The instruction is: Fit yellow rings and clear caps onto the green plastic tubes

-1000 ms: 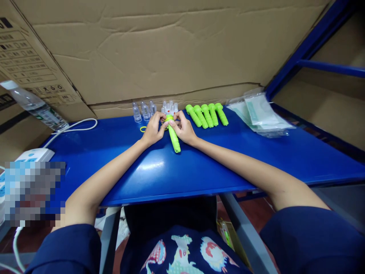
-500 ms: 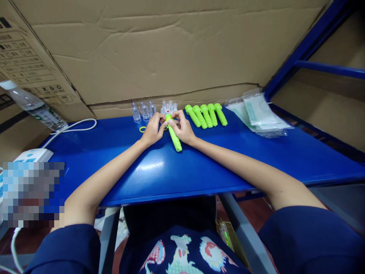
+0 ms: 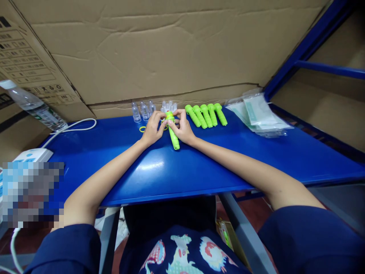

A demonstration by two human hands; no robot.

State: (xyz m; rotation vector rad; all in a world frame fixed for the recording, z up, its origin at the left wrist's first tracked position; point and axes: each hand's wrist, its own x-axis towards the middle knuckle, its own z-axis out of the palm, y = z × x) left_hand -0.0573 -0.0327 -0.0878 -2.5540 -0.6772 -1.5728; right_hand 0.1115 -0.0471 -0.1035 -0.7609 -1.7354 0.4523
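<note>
Both my hands meet at the far middle of the blue table [image 3: 199,163]. A bright green plastic handle [image 3: 173,137] lies between them, its head end pinched by the fingertips of my left hand [image 3: 152,129] and my right hand [image 3: 182,127]. A yellow ring seems to sit round the head end. Another yellow ring [image 3: 142,129] lies flat on the table just left of my left hand. Several small clear plastic caps [image 3: 144,110] stand behind the hands. A row of several more green handles [image 3: 207,115] lies to the right.
Clear plastic bags [image 3: 258,114] are piled at the back right. A water bottle [image 3: 34,106] lies at the left beside a white cable [image 3: 75,123] and a white power strip [image 3: 34,155]. Cardboard walls off the back. A blue rack frame [image 3: 313,68] rises at the right.
The green handle's near end has swung slightly left and its head end has risen a little between my fingers. My hands stay in the same place.
</note>
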